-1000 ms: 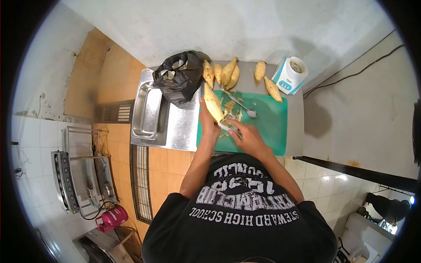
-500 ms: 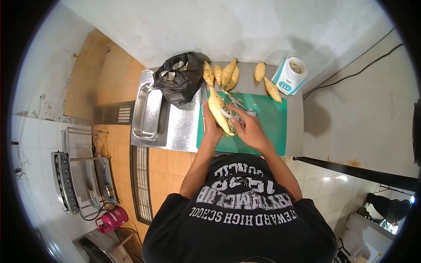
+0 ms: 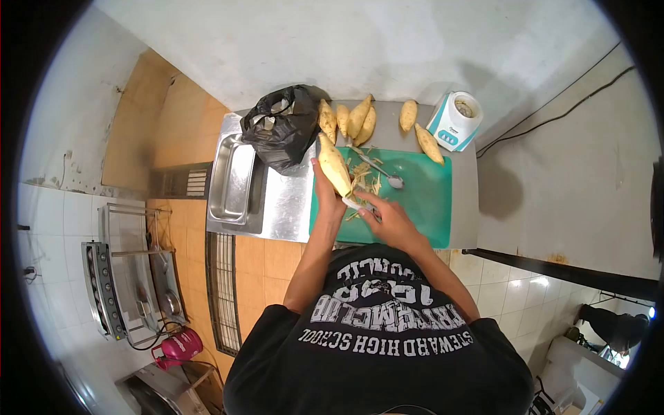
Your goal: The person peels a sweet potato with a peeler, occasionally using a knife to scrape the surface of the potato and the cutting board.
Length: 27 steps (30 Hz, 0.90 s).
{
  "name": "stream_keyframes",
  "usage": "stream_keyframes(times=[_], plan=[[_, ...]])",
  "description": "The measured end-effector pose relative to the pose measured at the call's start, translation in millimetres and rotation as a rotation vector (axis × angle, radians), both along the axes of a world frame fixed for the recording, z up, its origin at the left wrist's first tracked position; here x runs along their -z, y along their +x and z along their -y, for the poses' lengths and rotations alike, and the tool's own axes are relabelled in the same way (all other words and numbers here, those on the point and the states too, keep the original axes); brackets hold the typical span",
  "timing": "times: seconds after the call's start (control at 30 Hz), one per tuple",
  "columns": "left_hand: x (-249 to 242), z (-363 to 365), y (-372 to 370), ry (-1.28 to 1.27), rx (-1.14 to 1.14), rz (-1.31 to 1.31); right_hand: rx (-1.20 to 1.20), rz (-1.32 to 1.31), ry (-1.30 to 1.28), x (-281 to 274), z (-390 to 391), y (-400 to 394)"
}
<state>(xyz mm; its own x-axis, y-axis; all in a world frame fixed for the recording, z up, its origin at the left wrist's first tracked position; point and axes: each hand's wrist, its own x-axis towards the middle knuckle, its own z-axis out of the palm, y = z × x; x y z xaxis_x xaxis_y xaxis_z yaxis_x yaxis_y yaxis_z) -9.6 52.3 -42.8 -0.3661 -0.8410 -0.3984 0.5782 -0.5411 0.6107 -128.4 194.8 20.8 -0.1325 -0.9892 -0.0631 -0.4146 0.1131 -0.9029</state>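
Note:
My left hand holds a large yellow tuber from its left side and lower end, tilted over the left part of the green cutting board. Fingers of my right hand are closed round a white peeler, whose head is at the tuber's lower end. Peel strips lie scattered on the board beside the tuber. Among them rests a metal spoon, its handle pointing up and left.
Several unpeeled tubers lie along the wall, with another near a white and teal appliance. A black plastic bag stands beside the steel sink. A pink gas cylinder is at lower left.
My right hand and the peeler have moved down along the tuber to its lower end. The tuber has shifted slightly up and left, and more of the spoon shows.

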Motion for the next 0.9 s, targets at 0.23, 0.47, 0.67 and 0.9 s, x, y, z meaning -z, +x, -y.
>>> stream_keyframes(times=[0.23, 0.47, 0.67, 0.9], plan=[[3, 14, 2, 0.088, -0.159, -0.163, -0.087, 0.119, 0.095, -16, -10, -12], [3, 4, 0, 0.040, -0.063, -0.093, 0.059, 0.161, -0.015, -31, 12, -11], [-49, -28, -19, 0.111, 0.074, -0.067, 0.076, 0.004, -0.063, -25, 28, -5], [-18, 2, -1, 0.017, -0.103, 0.044, -0.020, -0.023, -0.006, 0, 6, 4]])
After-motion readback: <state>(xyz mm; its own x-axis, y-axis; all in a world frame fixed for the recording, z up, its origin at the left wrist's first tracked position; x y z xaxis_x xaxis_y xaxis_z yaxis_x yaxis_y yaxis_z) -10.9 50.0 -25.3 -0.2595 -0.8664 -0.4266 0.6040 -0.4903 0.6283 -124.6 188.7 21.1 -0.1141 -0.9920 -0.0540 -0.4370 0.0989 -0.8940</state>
